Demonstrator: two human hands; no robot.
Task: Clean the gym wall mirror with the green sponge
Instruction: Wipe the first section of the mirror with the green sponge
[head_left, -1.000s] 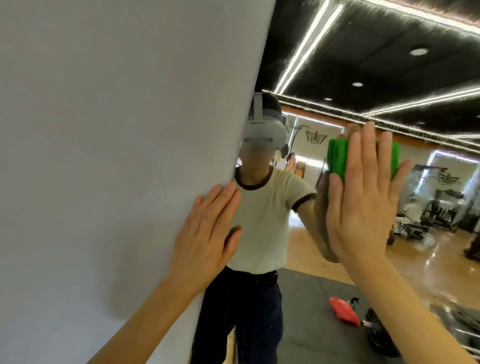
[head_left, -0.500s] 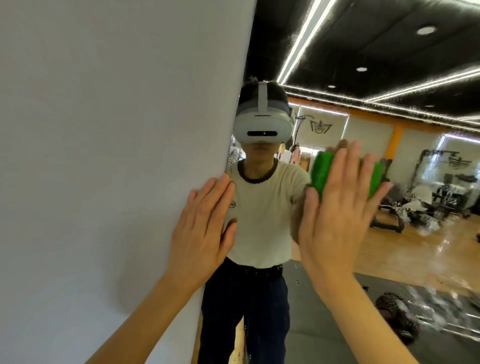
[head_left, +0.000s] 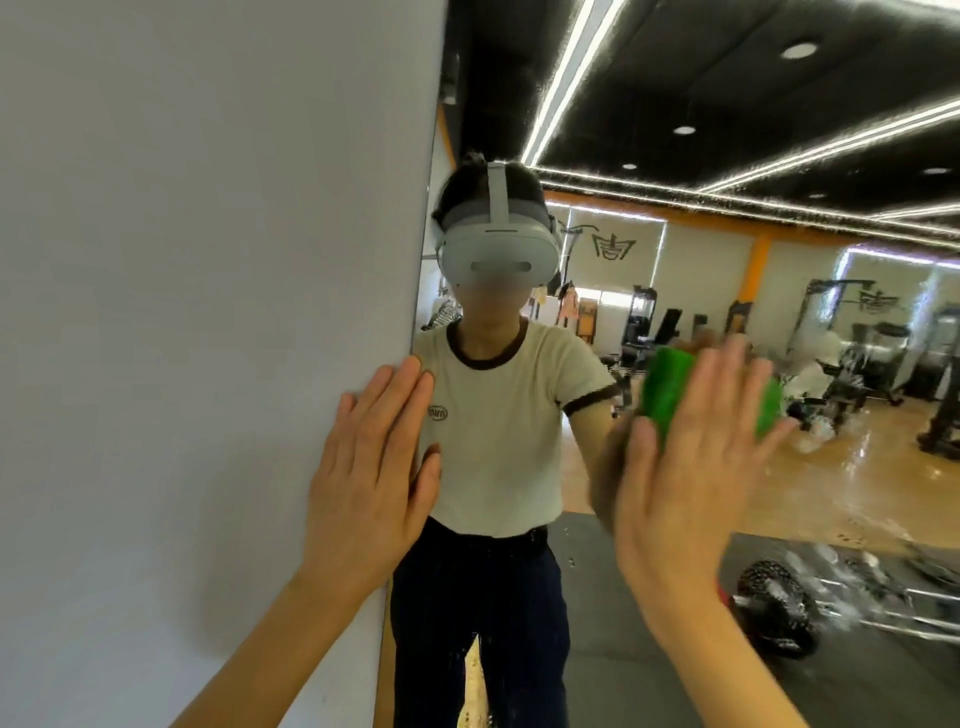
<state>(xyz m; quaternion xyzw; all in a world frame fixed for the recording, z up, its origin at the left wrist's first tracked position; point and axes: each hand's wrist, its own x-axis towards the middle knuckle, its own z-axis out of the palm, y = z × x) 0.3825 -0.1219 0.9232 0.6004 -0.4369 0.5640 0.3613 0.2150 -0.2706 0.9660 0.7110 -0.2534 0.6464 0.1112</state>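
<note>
Mirror: large frameless glass gym wall mirror (head_left: 675, 545) fills the right part of the view; its left edge meets the plain white painted wall (head_left: 182, 312); streaks and droplets show on the glass at lower right.
Sponge: bright green soft sponge (head_left: 662, 397) lies flat against the mirror, under the fingers of the right hand; its green body shows on both sides of the fingers; its outline is blurred.
Right hand: right hand (head_left: 685, 467) is spread flat, palm toward the glass; fingers straight and fanned; grip wide, pressing the sponge onto the mirror without curling round it; the forearm runs down to the lower right corner.
Left hand: left hand (head_left: 369, 467) lies flat on the white wall, just beside the mirror's edge; fingers straight and close together, pointing up; thumb reaches the edge of the glass; grip wide, holding nothing.
Reflection: a person in a cream short-sleeved shirt with dark trim (head_left: 498, 426), dark trousers and a grey head-worn camera unit (head_left: 498, 249) shows in the mirror between the two hands.
Room in reflection: black ceiling with long white light strips (head_left: 566, 78); black gym machines (head_left: 852, 364) stand on a glossy wooden floor (head_left: 649, 493); a dark mat and a dark barbell plate (head_left: 774, 613) lie at lower right.
</note>
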